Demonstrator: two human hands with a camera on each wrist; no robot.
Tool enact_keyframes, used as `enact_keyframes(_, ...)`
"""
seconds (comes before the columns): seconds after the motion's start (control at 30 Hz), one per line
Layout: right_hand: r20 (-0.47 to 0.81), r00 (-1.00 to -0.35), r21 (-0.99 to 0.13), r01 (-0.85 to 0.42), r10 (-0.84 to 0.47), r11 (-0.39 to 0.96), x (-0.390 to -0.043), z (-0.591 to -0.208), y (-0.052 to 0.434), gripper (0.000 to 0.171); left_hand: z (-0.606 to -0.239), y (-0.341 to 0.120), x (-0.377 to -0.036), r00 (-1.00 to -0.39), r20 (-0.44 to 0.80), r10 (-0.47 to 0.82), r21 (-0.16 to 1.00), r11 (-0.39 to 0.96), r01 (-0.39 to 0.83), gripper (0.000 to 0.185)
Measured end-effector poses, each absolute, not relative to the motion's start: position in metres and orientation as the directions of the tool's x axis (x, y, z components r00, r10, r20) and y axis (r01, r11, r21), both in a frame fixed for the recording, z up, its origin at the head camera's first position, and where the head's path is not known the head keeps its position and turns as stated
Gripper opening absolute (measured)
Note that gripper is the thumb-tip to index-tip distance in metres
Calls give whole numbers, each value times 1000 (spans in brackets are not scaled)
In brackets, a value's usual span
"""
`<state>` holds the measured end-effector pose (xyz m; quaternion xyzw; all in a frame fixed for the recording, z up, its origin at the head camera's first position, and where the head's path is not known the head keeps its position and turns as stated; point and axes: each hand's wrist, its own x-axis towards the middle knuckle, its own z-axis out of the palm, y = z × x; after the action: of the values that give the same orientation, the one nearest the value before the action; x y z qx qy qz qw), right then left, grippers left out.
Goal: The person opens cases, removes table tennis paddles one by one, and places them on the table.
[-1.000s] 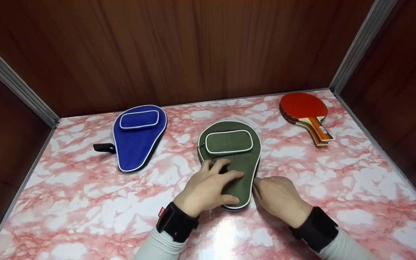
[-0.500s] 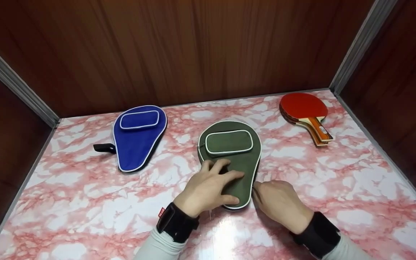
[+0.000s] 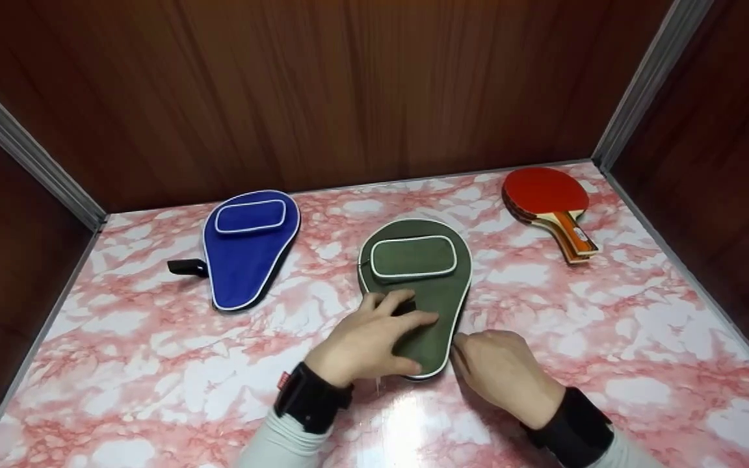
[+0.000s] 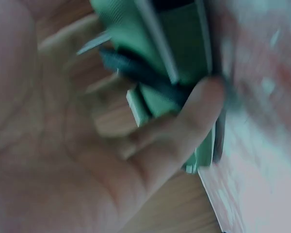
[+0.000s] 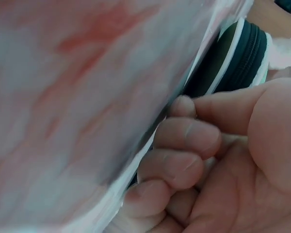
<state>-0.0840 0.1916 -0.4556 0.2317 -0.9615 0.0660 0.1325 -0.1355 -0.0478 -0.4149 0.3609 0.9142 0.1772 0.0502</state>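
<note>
An olive-green table tennis bat case with white piping and a front pocket lies in the middle of the table in the head view. Spread over its narrow lower part, my left hand presses with bent fingers, the thumb near the bottom end. A dark strap crosses beside those fingers in the left wrist view. At the case's lower right edge my right hand pinches the zipper pull, itself hidden, with thumb and forefinger, the other fingers curled. The dark zipper band runs along the case's side in the right wrist view.
A blue bat case with a black strap lies at the left. Stacked table tennis bats, a red one on top, lie at the back right. Brown wood-pattern panels enclose the pink marbled table.
My right hand has slid down the right edge of the green case toward its narrow end. The left hand has shifted slightly toward the lower left, still on the case.
</note>
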Motion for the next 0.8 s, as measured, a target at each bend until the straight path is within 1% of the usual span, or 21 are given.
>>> enact_keyframes(0.1, 267, -857, -70, -473, -440, 878, -83, -456, 190, 26, -413, -54, -138, -728, -13, 686, 407, 668, 622, 76)
enact_keyframes(0.17, 254, -863, -79, -469, -437, 880, -83, -456, 190, 26, -413, -53, -138, -736, -9, 677, 400, 677, 618, 77)
enact_keyframes(0.3, 236, -893, -101, -414, -382, 905, -89, -454, 196, 30, -420, -37, -131, -761, 72, 645, 280, 719, 636, 76)
enact_keyframes(0.4, 224, -916, -113, -365, -334, 924, -94, -454, 204, 30, -424, -26, -128, -748, 135, 650, 171, 728, 664, 77)
enact_keyframes(0.5, 207, -926, -115, -343, -315, 932, -98, -454, 208, 29, -425, -25, -129, -726, 161, 669, 113, 718, 687, 75)
enact_keyframes(0.63, 182, -929, -120, -346, -322, 930, -100, -452, 210, 26, -424, -29, -131, -718, 154, 678, 122, 708, 695, 73)
enact_keyframes(0.8, 187, -928, -128, -348, -323, 929, -99, -451, 210, 26, -423, -30, -132, -730, 129, 672, 159, 712, 684, 74)
